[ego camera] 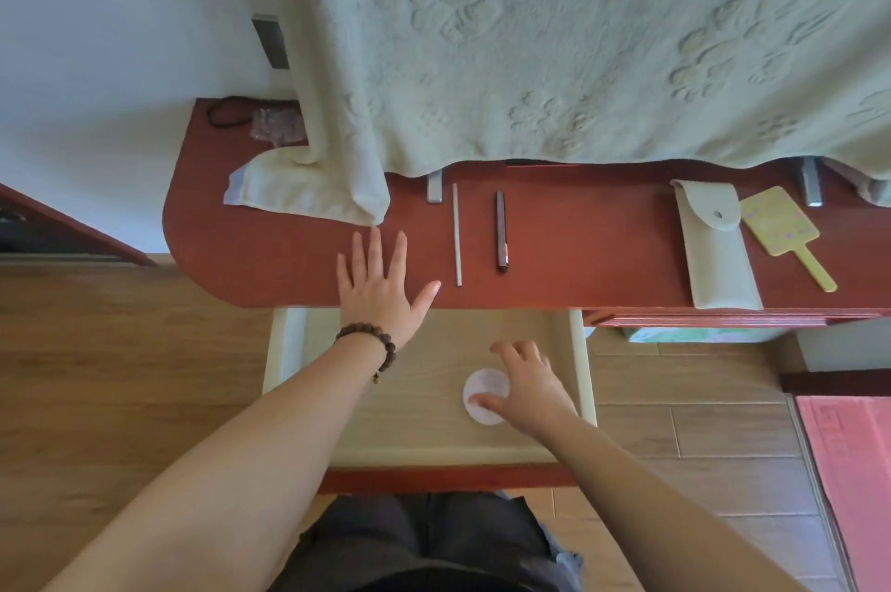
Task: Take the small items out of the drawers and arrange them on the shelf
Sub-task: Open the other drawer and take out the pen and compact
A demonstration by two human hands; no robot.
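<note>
A pulled-out drawer (424,427) with a pale wood bottom sits below the red shelf (569,254). In the drawer lies a white round disc (482,386). My right hand (528,386) is over it, thumb on its near edge and fingers curled past its far edge. My left hand (381,285) lies flat on the shelf with fingers spread, a bead bracelet on the wrist. On the shelf lie a thin pale stick (456,234), a dark pen (501,232), a pale green pouch (716,244) and a yellow paddle-shaped card (783,230).
A pale green blanket (578,37) hangs over the back of the shelf, its corner resting near my left hand. A black cord (226,112) and a crumpled wrapper (277,124) sit at the shelf's far left. Wooden floor surrounds the drawer, with a pink mat (853,471) at right.
</note>
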